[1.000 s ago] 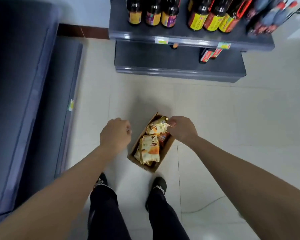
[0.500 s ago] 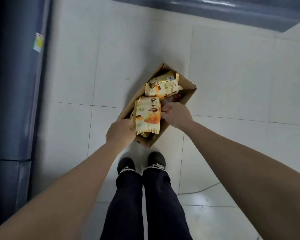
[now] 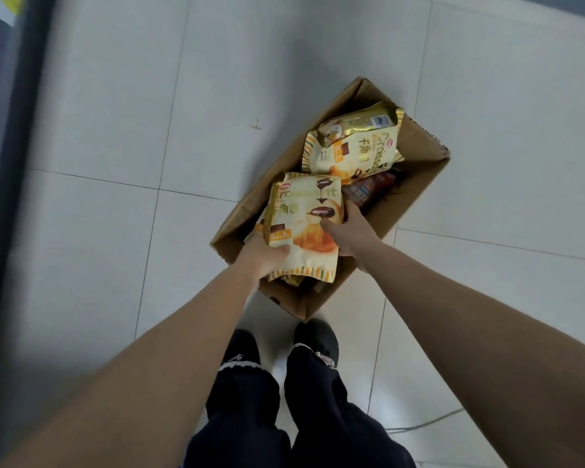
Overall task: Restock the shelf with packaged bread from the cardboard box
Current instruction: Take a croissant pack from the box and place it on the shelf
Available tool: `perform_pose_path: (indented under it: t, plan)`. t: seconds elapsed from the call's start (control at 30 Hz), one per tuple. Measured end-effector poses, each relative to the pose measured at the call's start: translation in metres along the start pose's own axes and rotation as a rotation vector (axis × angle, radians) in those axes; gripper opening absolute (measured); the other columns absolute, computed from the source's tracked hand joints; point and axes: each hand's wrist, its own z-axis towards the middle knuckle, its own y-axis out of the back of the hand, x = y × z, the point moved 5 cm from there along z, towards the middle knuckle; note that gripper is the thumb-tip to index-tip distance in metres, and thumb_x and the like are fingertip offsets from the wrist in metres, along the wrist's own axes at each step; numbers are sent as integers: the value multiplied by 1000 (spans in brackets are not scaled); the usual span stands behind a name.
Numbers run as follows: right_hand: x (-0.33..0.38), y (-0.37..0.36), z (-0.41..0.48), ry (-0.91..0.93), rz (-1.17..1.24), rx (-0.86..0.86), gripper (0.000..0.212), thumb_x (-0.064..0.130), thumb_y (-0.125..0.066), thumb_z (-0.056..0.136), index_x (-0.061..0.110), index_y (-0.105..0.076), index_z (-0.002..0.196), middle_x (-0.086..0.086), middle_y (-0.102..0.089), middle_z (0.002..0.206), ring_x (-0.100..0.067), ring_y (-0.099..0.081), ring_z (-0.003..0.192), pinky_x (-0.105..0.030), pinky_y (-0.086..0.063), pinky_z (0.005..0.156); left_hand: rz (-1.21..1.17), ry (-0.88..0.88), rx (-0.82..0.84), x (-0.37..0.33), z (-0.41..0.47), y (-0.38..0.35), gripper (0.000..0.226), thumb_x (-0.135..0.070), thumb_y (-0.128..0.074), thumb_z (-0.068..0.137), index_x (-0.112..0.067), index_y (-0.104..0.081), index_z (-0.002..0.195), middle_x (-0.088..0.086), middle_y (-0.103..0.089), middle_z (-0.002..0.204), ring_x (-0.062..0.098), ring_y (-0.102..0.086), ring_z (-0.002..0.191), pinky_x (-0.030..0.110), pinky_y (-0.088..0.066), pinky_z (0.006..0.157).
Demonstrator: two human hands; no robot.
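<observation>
An open cardboard box (image 3: 416, 194) lies on the tiled floor just in front of my feet. Inside it are yellow-and-white croissant bread packs. My left hand (image 3: 262, 256) grips the near pack (image 3: 304, 217) at its lower left corner, thumb on top. My right hand (image 3: 350, 231) holds the same pack at its right edge, fingers curled round it. A second croissant pack (image 3: 355, 143) lies further back in the box, over a darker reddish pack (image 3: 368, 190). More packs show under the held one.
A dark grey shelf unit (image 3: 10, 163) runs along the left edge with a yellow price tag (image 3: 5, 3) at the top. My black shoes (image 3: 314, 339) stand right behind the box. A thin cable (image 3: 429, 422) lies on the floor at lower right.
I have bent down towards the box, so the bottle shelf left the view. Both hands went down into the box and took hold of the near croissant pack.
</observation>
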Motion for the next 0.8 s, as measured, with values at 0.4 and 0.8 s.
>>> perform_pose_path:
  t: [0.4,0.8]
  plan:
    - [38,24,-82,-65,64,70,65,18,-72,85,16,-38,141,-7,-60,124,-26,-65,104,-47,-55,92,-373,5,-68,-18,-89,46,38,-4,-74,80,-17,-56,111,7,-64,111,31,-65,98,45,-59,68]
    - [137,41,-221,23,330,239,62,33,-77,81,20,-44,133,-5,-62,124,-29,-63,109,-40,-59,76,-506,-99,-75,-71,-246,120,45,-1,-70,83,-15,-51,121,7,-68,107,26,-67,92,40,-56,79]
